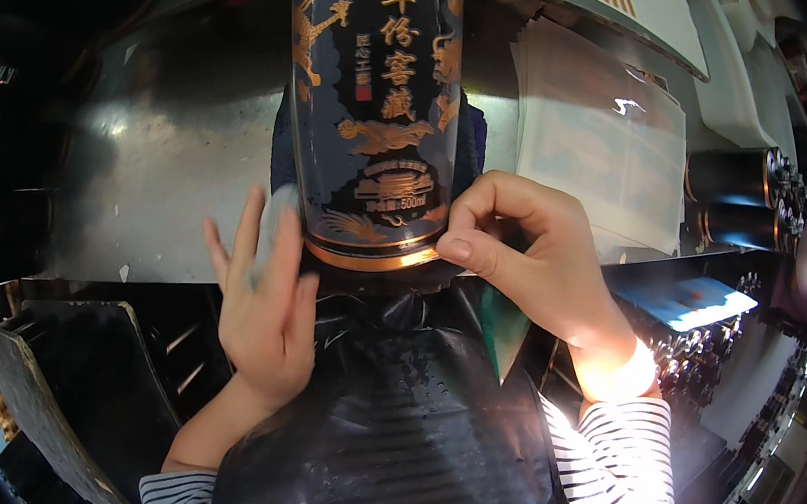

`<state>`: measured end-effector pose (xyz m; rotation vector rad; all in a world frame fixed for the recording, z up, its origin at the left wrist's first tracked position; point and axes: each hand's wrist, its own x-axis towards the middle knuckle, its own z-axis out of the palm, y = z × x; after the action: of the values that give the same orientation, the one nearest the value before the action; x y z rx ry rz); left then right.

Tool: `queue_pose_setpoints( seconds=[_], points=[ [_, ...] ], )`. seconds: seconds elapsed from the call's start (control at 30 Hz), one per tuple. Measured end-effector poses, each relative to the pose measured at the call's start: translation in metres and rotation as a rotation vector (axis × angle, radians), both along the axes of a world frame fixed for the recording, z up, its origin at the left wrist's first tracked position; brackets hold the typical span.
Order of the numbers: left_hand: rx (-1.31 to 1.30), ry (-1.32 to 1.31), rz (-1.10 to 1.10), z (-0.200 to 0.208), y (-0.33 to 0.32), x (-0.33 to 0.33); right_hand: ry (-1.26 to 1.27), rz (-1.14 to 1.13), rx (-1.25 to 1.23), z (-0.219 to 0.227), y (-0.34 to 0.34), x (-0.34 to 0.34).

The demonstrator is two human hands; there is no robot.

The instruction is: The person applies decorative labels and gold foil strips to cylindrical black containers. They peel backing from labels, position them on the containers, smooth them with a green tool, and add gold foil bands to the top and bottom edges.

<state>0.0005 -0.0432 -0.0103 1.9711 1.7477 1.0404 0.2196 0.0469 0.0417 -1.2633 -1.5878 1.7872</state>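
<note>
A black cylindrical canister with gold dragon decoration and a copper-coloured band at its near end lies on a dark blue cloth, pointing away from me. My right hand pinches the canister's near right rim between thumb and bent index finger. Beside the near left edge is my left hand, its fingers stretched and spread, slightly blurred. A pale, smeared patch shows by its fingertips; I cannot make out what it is. Below my right hand hangs a green pointed piece; whether the hand holds it is hidden.
The cloth lies on a metal worktable. On the right is a stack of translucent sheets, with more black canisters beyond it. A black apron covers my front. Dark panels stand at the lower left.
</note>
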Motion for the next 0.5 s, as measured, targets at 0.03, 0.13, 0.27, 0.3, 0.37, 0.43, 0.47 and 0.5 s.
queue_pose_setpoints(
  seconds=[0.03,0.13,0.27,0.3,0.37,0.43,0.47,0.5],
  points=[
    [0.070,0.084,-0.031,0.001,-0.007,0.000,0.001,0.001,-0.007,-0.001,0.000,0.001],
    [0.215,0.281,-0.054,0.013,-0.011,0.017,0.006,0.032,0.017,-0.001,0.002,0.002],
    [0.363,0.523,-0.110,0.018,0.001,0.039,0.053,-0.049,0.045,-0.007,-0.003,0.003],
    [0.393,0.547,-0.146,0.016,0.006,0.043,0.030,-0.069,0.108,-0.011,-0.003,0.006],
    [0.410,0.461,-0.155,0.012,0.017,0.044,0.019,-0.097,0.161,-0.013,-0.005,0.009],
    [0.414,0.331,-0.121,0.010,0.029,0.039,0.050,-0.128,0.145,-0.013,-0.008,0.011],
    [0.324,0.247,-0.080,0.015,0.037,0.034,0.027,-0.119,0.138,-0.011,-0.008,0.009],
    [0.212,0.158,-0.055,0.019,0.042,0.027,0.017,-0.100,0.128,-0.010,-0.007,0.007]
  ],
)
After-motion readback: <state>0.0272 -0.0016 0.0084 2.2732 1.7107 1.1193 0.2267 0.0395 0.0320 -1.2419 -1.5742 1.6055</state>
